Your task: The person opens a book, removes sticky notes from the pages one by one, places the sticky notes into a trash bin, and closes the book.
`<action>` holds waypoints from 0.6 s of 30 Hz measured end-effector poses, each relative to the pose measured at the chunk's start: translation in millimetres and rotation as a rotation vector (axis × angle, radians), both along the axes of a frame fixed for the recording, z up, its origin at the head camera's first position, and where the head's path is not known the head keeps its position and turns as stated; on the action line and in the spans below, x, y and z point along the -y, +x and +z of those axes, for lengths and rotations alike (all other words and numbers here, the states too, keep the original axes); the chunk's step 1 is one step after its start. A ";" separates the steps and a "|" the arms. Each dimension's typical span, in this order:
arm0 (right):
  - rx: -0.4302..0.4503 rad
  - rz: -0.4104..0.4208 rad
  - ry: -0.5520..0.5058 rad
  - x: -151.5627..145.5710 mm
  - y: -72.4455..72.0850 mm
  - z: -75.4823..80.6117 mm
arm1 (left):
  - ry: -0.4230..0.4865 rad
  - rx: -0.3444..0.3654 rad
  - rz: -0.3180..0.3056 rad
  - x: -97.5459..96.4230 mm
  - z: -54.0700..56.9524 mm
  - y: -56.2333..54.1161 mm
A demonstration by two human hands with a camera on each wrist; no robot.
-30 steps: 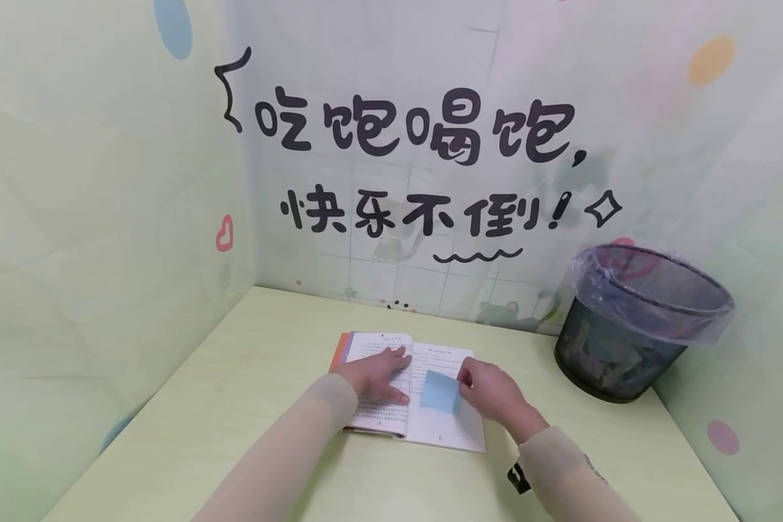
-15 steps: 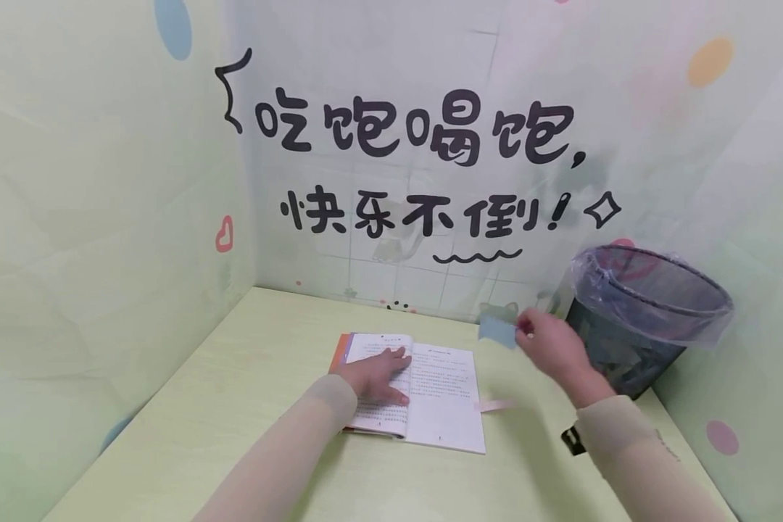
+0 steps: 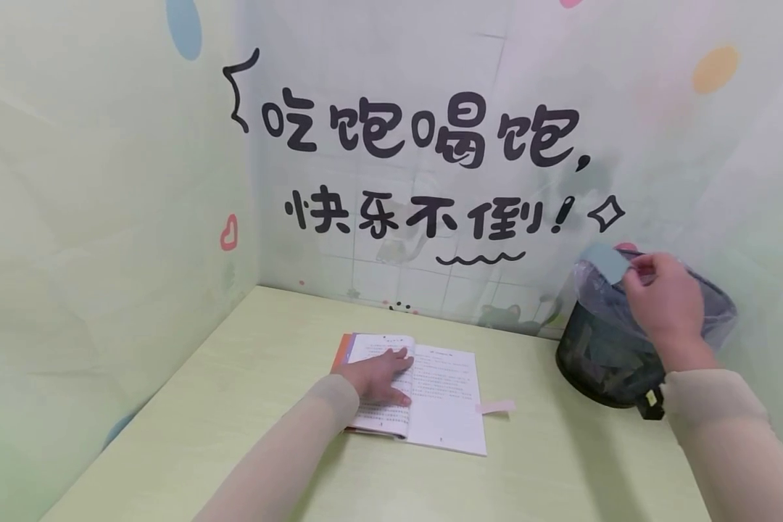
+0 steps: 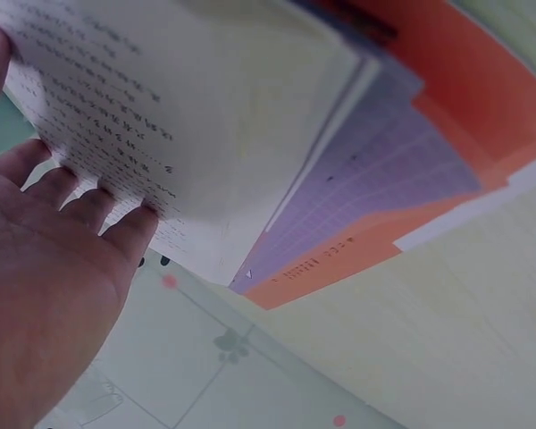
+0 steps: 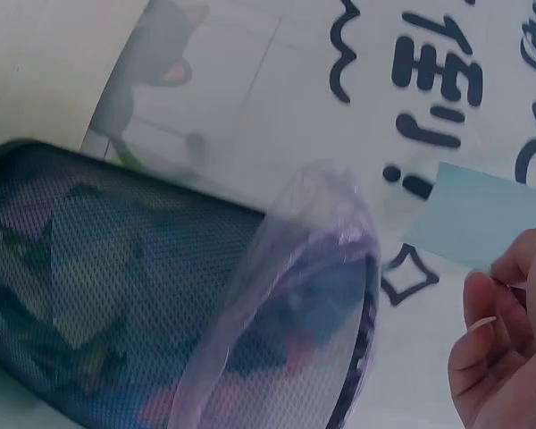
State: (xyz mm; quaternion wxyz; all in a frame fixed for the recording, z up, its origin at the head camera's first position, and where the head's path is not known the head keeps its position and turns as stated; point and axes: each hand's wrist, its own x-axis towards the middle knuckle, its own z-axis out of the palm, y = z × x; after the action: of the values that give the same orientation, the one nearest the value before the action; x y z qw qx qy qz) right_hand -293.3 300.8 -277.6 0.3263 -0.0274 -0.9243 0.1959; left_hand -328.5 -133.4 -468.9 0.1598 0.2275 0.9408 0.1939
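A blue sticky note [image 3: 604, 262] is pinched by one edge between the thumb and fingers of my right hand [image 3: 668, 301], over the mouth of the mesh trash bin [image 3: 600, 362]. In the right wrist view the flat note [image 5: 478, 214] stands beyond the bin's bag-lined rim. My left hand [image 3: 380, 378] rests with spread fingers on the left page of an open book [image 3: 440, 420]. The left wrist view shows those fingers [image 4: 129, 234] lying straight along the printed page [image 4: 196, 107]. A pink paper strip [image 3: 498, 407] sticks out from the book's right edge.
A thin purple plastic bag [image 5: 326, 232] lines the bin and folds over its rim; crumpled scraps show through the mesh. The bin stands at the table's back right, close to the printed wall [image 3: 431, 290]. The pale table [image 3: 254, 406] spreads around the book.
My right hand has lifted the blue sticky note off the right page and carried it right and up to the bin, uncovering the pink strip. The left hand has stayed on the book.
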 end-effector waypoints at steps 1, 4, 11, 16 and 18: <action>-0.009 -0.026 -0.018 -4.1 0.8 1.7 | -0.002 0.002 0.002 -0.2 -0.2 -0.4; -0.037 -0.115 -0.076 -13.9 3.5 4.0 | -0.005 0.004 0.002 -0.1 -1.1 -1.5; 0.055 -0.218 -0.072 -32.7 6.2 2.9 | -0.007 -0.002 -0.007 0.1 -1.6 -3.0; 0.156 -0.161 -0.032 -37.8 4.7 -7.0 | -0.014 -0.001 0.003 0.5 -0.8 -1.5; 0.146 -0.143 -0.031 -34.0 3.1 -11.4 | -0.012 0.004 0.009 0.7 -0.1 -1.3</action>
State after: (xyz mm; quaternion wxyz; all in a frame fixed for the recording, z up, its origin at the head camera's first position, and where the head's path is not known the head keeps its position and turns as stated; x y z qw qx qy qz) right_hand -290.2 334.8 -289.0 0.2709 -0.1123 -0.9381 0.1841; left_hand -329.9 -134.2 -469.0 0.1621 0.2222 0.9426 0.1896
